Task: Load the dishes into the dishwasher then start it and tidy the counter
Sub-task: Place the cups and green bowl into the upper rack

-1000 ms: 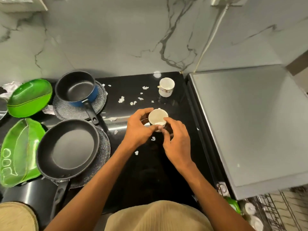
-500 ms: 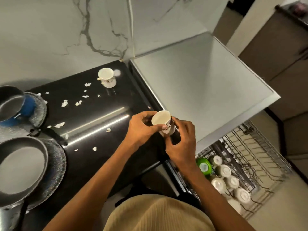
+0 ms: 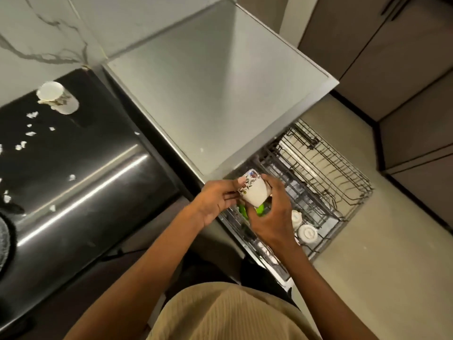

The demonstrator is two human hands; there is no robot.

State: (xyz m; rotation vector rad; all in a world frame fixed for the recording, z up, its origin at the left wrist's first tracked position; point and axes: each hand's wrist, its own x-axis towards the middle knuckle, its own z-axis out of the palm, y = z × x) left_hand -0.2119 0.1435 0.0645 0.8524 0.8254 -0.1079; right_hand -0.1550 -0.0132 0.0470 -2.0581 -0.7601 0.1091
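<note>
A white cup with a flower pattern (image 3: 253,190) is tipped on its side between both hands, above the near left corner of the pulled-out dishwasher rack (image 3: 343,182). My left hand (image 3: 217,201) pinches its rim side with thumb and fingers. My right hand (image 3: 273,217) curls round its base from the right. A second white flowered cup (image 3: 57,98) stands on the black counter (image 3: 81,168) at the far left. In the rack, white cups (image 3: 306,233) sit upside down beside a green item (image 3: 259,209) partly hidden by my hands.
The grey dishwasher top (image 3: 215,84) juts out between counter and rack. White scraps (image 3: 29,133) lie scattered on the counter. A grey pan mat's edge (image 3: 3,241) shows at the left border. Dark cabinets (image 3: 392,57) stand on the right, with beige floor (image 3: 382,253) beyond the rack.
Both hands carried the cup off the counter and to the right, over the dishwasher rack, and tipped it onto its side. The view swung right, so the pans and green dishes left the frame.
</note>
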